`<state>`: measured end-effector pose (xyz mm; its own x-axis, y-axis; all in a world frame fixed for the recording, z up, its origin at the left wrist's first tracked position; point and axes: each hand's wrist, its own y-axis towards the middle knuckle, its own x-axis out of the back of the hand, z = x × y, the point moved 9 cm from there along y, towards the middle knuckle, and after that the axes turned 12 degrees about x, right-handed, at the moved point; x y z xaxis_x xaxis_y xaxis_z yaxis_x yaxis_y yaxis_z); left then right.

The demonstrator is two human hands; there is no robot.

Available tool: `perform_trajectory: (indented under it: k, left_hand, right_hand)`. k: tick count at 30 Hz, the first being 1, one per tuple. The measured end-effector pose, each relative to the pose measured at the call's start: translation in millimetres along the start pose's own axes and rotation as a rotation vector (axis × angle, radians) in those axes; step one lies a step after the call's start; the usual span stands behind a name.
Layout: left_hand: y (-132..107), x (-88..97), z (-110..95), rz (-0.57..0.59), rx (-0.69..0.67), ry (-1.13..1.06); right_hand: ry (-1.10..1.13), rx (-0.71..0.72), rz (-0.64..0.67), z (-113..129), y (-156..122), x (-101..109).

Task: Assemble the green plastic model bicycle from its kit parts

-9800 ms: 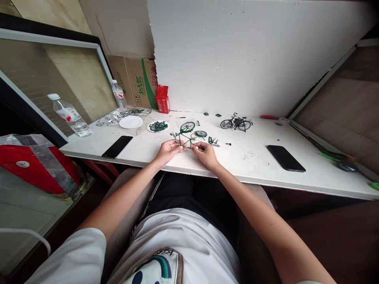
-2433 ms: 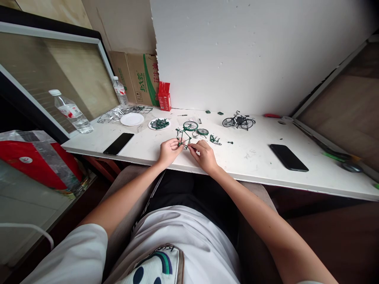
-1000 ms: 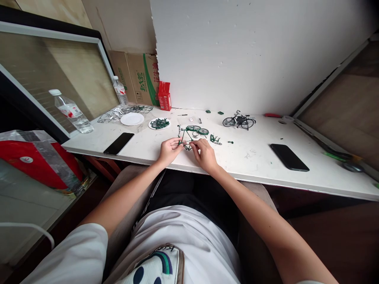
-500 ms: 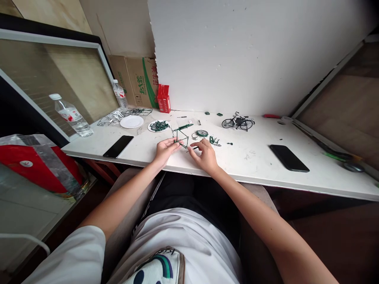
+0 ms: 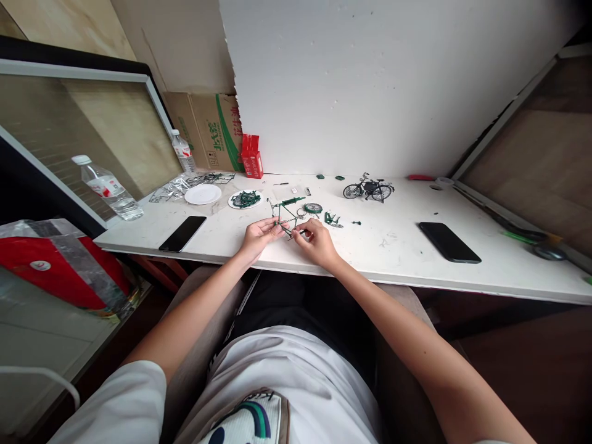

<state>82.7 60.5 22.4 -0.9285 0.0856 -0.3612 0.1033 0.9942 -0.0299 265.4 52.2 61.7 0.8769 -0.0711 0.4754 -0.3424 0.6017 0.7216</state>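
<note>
Near the table's front edge, my left hand [image 5: 261, 237] pinches a dark green model bicycle frame [image 5: 280, 211], which is raised and tilted. My right hand [image 5: 316, 242] is closed at the frame's right lower end, thumb and forefinger together on a small dark piece [image 5: 305, 232]. Whether that piece is a screwdriver or a model part I cannot make out. Just beyond my hands lie a small spoked wheel [image 5: 313, 208] and some loose green parts [image 5: 331, 218]. Farther back stands an assembled black model bicycle [image 5: 369, 189].
On the white table [image 5: 388, 246] lie one phone [image 5: 183, 234] at left and another phone [image 5: 448, 242] at right. A plate of green parts [image 5: 245, 198], a white lid [image 5: 202, 194], water bottles [image 5: 108, 188], a red box [image 5: 252, 156] and a carton [image 5: 208, 132] stand behind.
My right hand has moved slightly left, and its fingers have come in to the frame's lower end. The frame has tilted a little to the right. The camera view has shifted slightly.
</note>
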Motion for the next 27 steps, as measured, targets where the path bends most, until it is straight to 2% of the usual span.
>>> perform_trajectory:
  k: [5,9,18,27]
  left_hand:
    - [1,0.9,1,0.013,0.022,-0.011]
    - [1,-0.2,1,0.024,0.039,-0.015]
    - [0,-0.5,-1,0.018,0.037,-0.017]
    - [4,1.4,3,0.024,0.042,0.044]
  right_hand:
    - [0.188,-0.138,0.013,-16,-1,-7]
    - [0.251,-0.182,0.03,-17,-1,-9]
    - [0.263,-0.176,0.01,-14,1,-7]
    - [0.19,-0.225,0.066,-27,-1,-15]
